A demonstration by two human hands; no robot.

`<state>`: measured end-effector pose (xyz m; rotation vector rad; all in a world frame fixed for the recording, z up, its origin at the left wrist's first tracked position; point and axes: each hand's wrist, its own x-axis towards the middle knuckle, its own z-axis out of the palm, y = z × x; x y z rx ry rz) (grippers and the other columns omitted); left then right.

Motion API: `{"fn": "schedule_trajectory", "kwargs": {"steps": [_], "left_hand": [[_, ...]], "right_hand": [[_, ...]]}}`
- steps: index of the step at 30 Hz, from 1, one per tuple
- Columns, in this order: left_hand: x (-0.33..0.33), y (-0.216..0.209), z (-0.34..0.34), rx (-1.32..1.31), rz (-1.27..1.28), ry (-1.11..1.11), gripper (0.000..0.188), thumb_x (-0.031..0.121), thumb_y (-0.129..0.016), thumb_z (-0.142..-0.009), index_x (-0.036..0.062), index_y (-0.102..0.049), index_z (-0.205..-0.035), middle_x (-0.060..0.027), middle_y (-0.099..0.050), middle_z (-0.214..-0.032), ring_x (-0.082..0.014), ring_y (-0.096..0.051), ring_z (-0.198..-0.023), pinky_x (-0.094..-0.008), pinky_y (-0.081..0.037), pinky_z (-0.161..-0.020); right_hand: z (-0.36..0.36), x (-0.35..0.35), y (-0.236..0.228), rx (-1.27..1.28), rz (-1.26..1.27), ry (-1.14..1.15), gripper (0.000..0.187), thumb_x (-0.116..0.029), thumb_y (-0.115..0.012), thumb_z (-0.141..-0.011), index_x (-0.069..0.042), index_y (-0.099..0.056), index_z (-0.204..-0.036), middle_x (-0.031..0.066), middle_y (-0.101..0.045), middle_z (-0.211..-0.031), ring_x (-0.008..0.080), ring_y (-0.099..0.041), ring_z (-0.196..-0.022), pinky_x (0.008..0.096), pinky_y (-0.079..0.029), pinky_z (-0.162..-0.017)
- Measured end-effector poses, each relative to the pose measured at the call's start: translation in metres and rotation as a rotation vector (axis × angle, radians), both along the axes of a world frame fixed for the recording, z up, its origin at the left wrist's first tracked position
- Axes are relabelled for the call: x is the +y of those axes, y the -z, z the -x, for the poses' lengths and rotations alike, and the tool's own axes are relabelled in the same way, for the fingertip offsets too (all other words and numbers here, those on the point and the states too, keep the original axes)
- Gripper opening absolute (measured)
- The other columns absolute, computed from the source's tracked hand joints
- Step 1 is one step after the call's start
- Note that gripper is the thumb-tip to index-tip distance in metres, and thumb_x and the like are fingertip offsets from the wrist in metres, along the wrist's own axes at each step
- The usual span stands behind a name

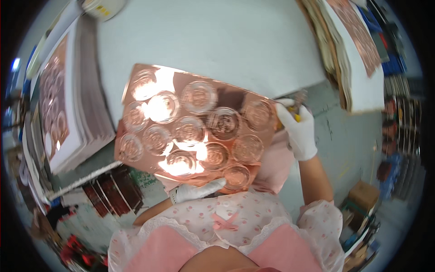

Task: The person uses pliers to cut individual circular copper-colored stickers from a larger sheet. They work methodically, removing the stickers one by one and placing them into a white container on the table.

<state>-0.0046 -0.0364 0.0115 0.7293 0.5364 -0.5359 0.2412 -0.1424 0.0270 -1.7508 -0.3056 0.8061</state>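
Observation:
A shiny copper-coloured sheet (226,100) with several raised round designs is held tilted in front of me, and bright glare covers part of it. My left hand (199,191), in a white glove, grips its near edge; some of the fingers are hidden by the sheet. At the sheet's right edge is my right hand (299,131), also white-gloved and closed. It holds a small tool (297,117) with yellow on it and a metallic end pointing away from me. The tool is blurred, so its kind cannot be made out.
A pale worktable (204,41) stretches beyond the sheet. On the left stands a thick stack (86,90) topped with a patterned copper sheet. Another stack (340,68) leans in at the right. A white tub (103,8) is at the far left. A cardboard box (363,196) sits lower right.

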Motion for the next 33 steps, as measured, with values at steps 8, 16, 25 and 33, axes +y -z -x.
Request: {"fn": "schedule_trajectory", "kwargs": {"steps": [8,16,25,33], "left_hand": [[0.007,0.012,0.04,-0.177,-0.385,-0.452,0.048,0.023,-0.051,-0.089,0.002,-0.034,-0.128,-0.0105,-0.042,-0.126,-0.0178,-0.042,-0.113,-0.0313,-0.035,-0.095],[0.04,-0.014,0.061,0.189,-0.444,-0.779,0.034,0.027,-0.052,-0.089,0.0,-0.055,-0.109,-0.0057,-0.063,-0.089,-0.0074,-0.057,-0.075,-0.0199,-0.045,-0.059],[0.025,-0.031,0.039,0.24,-0.46,-0.951,0.031,0.025,-0.052,-0.089,-0.0025,-0.057,-0.103,-0.0059,-0.061,-0.081,-0.0116,-0.062,-0.07,-0.0199,-0.046,-0.058],[0.087,-0.07,-0.014,-0.008,-1.54,-0.924,0.036,0.011,-0.043,-0.088,-0.0024,-0.043,-0.121,-0.0202,-0.053,-0.108,-0.0248,-0.054,-0.097,-0.032,-0.042,-0.082]], "right_hand": [[0.008,0.003,0.015,-0.256,0.033,0.129,0.011,-0.009,-0.06,-0.083,-0.003,-0.054,-0.076,-0.0044,-0.048,-0.066,0.0034,-0.04,-0.058,0.0189,-0.034,-0.052],[0.011,0.007,0.019,-0.223,-0.011,0.307,0.014,-0.013,-0.062,-0.083,-0.005,-0.051,-0.077,-0.003,-0.049,-0.068,0.0042,-0.041,-0.058,0.0191,-0.036,-0.053],[0.021,-0.019,0.005,0.061,-0.179,0.337,0.008,-0.004,-0.061,-0.081,-0.006,-0.053,-0.079,-0.0042,-0.048,-0.064,0.0023,-0.04,-0.049,0.0175,-0.029,-0.042],[0.037,-0.033,0.0,0.16,-0.172,0.418,0.007,-0.009,-0.06,-0.082,-0.006,-0.055,-0.078,-0.0034,-0.049,-0.062,0.0044,-0.045,-0.05,0.0204,-0.036,-0.045]]}}
